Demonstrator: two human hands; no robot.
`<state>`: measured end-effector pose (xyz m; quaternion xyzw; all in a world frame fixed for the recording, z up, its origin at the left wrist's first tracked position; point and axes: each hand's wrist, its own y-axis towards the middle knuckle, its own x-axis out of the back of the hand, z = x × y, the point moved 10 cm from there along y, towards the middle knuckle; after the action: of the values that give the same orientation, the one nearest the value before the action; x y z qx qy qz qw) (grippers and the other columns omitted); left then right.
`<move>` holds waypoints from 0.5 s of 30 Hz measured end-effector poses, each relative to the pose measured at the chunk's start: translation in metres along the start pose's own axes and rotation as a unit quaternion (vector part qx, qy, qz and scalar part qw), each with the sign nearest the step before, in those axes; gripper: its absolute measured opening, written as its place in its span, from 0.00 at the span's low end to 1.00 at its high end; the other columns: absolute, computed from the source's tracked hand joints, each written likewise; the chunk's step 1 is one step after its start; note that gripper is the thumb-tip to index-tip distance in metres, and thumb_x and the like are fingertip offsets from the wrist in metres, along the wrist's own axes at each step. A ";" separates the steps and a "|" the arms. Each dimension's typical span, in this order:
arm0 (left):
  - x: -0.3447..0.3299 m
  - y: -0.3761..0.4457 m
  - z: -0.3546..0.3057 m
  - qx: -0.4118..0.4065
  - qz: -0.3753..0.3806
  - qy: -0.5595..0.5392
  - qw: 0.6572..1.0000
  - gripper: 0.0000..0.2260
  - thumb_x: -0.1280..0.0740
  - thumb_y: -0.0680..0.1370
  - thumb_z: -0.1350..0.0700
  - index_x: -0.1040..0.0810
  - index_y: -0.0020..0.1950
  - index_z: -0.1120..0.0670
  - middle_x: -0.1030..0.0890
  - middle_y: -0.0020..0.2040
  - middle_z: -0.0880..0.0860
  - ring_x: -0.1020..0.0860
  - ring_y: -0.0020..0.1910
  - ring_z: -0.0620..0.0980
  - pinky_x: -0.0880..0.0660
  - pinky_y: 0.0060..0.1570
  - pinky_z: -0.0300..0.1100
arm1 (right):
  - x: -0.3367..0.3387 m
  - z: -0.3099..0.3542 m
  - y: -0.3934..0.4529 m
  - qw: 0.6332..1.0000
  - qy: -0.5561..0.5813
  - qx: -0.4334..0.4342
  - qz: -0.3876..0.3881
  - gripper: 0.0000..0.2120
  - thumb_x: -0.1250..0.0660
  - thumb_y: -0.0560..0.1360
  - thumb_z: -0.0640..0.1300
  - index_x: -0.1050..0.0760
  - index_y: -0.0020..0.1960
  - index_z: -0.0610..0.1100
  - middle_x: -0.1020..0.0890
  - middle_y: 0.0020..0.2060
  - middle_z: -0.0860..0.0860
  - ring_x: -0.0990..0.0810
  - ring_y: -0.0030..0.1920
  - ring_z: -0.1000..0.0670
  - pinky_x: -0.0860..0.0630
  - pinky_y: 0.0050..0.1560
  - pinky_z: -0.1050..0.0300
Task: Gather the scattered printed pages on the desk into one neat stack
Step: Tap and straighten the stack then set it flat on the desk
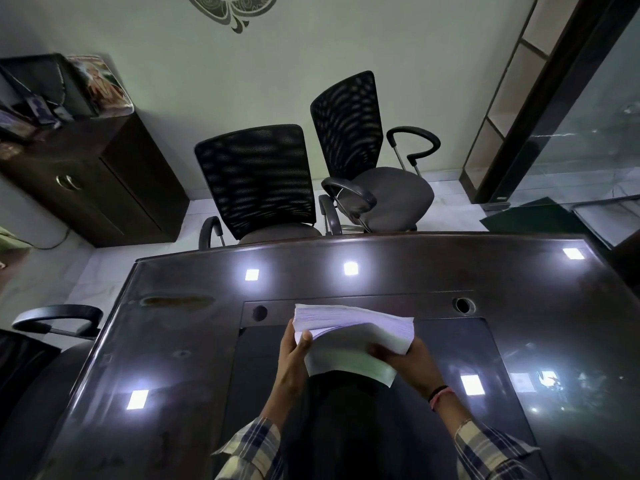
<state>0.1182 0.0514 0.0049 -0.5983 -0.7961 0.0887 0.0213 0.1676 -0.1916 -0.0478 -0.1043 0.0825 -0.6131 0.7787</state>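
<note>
White paper makes up the thick stack of pages, held up over the middle of the dark glossy tabletop. The left hand has its grip on the stack's left edge, thumb on top. The right hand grips the right corner, fingers curled round it. Plaid sleeves cover both forearms. Two black mesh chairs stand beyond the far edge, with a dark cabinet to the left.

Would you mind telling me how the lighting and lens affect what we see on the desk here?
Head view: the room is dim; the glossy desk mirrors bright square ceiling lights as glare patches; the wide-angle lens bows the desk's edges; the stack of pages, held by the left hand and right hand, stays bright and readable in outline.
</note>
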 end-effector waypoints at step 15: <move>0.018 0.011 0.027 0.027 0.086 0.249 0.964 0.28 0.18 0.68 0.60 0.22 0.64 0.43 0.15 0.55 0.38 0.17 0.53 0.40 0.18 0.52 0.44 | 0.010 -0.021 0.003 0.996 -0.088 -0.025 -0.017 0.12 0.18 0.68 0.43 0.13 0.50 0.46 0.11 0.46 0.50 0.13 0.51 0.49 0.17 0.51 0.52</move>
<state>0.1200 0.0688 -0.0247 -0.6669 -0.7085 -0.0402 0.2275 0.1676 -0.2023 -0.0688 -0.1780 0.0272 -0.6124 0.7698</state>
